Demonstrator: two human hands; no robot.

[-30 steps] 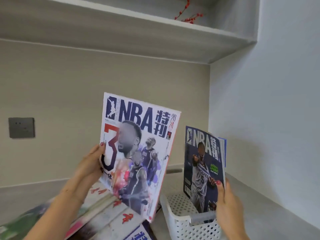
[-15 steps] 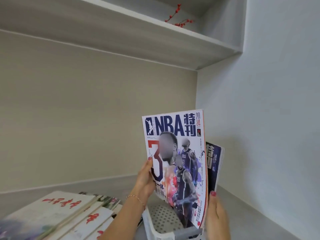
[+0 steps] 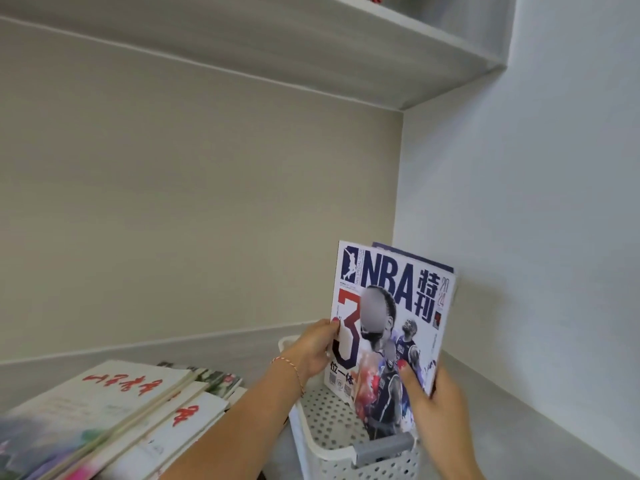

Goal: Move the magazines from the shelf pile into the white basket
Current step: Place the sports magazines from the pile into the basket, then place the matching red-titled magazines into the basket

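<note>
The magazine (image 3: 391,327) cover reads "NBA", "3" (also "2024").

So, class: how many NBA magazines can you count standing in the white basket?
2. The white-covered NBA magazine stands in front, held by both hands; a dark blue one peeks out directly behind it. More may be hidden behind these inside the white basket.

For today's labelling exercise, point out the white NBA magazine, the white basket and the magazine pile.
white NBA magazine (image 3: 388,282): head view, cover title.
white basket (image 3: 332,455): head view, near rim.
magazine pile (image 3: 114,393): head view, top cover.
</note>
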